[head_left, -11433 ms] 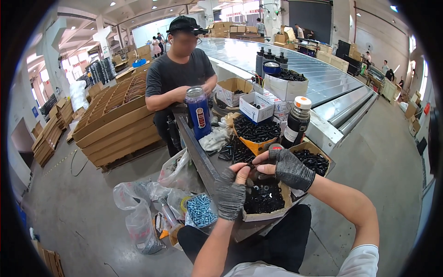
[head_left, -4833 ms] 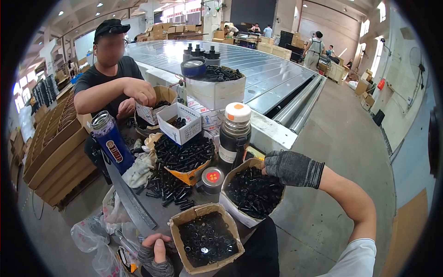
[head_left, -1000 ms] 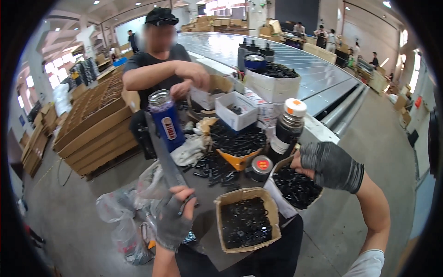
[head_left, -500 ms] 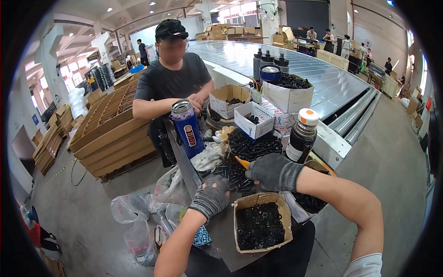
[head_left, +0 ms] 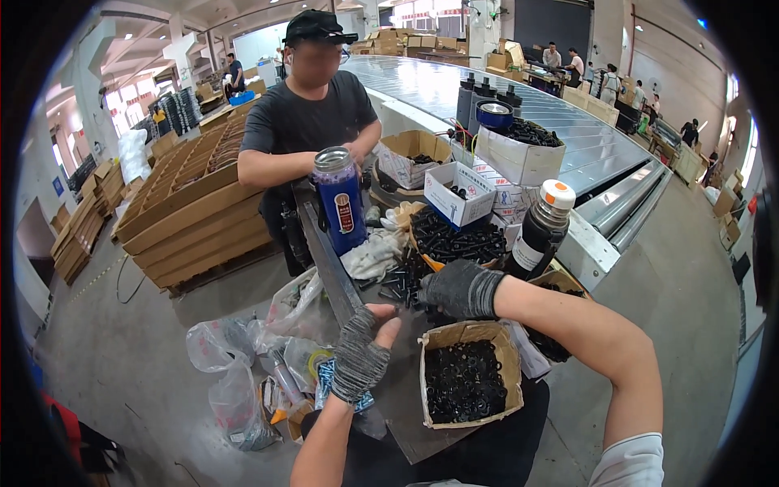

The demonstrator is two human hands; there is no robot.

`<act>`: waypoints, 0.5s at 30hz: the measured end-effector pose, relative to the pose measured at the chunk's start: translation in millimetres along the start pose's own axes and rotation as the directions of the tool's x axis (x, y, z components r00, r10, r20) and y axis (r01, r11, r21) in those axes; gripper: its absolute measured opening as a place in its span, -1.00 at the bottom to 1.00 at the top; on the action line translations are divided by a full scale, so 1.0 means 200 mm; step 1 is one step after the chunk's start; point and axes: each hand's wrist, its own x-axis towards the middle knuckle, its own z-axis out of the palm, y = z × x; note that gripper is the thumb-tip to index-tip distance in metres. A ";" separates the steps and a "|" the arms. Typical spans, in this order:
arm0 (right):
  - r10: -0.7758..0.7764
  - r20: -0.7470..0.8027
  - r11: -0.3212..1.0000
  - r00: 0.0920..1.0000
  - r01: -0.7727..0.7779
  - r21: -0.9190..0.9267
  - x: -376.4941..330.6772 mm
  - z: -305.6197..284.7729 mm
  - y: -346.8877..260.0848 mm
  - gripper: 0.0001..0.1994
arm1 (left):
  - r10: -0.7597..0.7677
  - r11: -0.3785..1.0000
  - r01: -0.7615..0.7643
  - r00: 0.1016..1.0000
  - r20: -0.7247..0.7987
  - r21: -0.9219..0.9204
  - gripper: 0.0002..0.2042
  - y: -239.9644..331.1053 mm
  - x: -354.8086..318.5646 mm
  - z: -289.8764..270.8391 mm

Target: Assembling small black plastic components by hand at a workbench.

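Note:
My left hand (head_left: 363,355), in a grey knit glove with bare thumb and forefinger tips, is raised over the near edge of the dark metal work surface (head_left: 399,404). Its thumb and forefinger are bent toward each other; a small dark bit shows at their tips, too small to name. My right hand (head_left: 464,290), in a dark grey glove, is closed at the edge of loose black bolts (head_left: 399,284); what its fingers hold is hidden. Behind it, an orange-rimmed container (head_left: 458,241) is heaped with black bolts. Nearer me stands a cardboard box (head_left: 514,375) of black washers (head_left: 464,380).
A blue flask (head_left: 341,213), white gloves (head_left: 375,258) and a dark bottle with a white-and-orange cap (head_left: 539,231) stand around the bolts. Small boxes (head_left: 459,195) lie behind. Plastic bags (head_left: 235,381) hang at left. Across from me sits a person (head_left: 312,114); a roller conveyor (head_left: 625,207) lies beyond.
My left hand has drawn back from the bolts and turned, baring its thumb and forefinger. The right hand has shifted slightly left and nearer me, leaving more of the orange rim visible. The view has shifted.

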 end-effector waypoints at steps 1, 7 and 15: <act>-0.009 -0.051 1.000 0.999 0.009 0.011 -0.02 -0.02 0.01 -0.79 | -0.002 1.000 0.002 1.000 0.004 -0.008 -0.83 0.02 -0.01 0.02; 0.199 -0.207 0.758 0.958 -0.017 0.652 -0.13 -0.37 -0.17 -0.81 | -0.089 0.924 0.081 0.996 -0.005 -0.374 -0.80 0.22 -0.01 0.04; 0.380 -0.258 0.557 0.888 0.002 0.830 -0.27 -0.35 -0.45 -0.79 | -0.047 0.977 0.026 0.995 -0.093 -0.213 -0.79 0.37 -0.17 0.11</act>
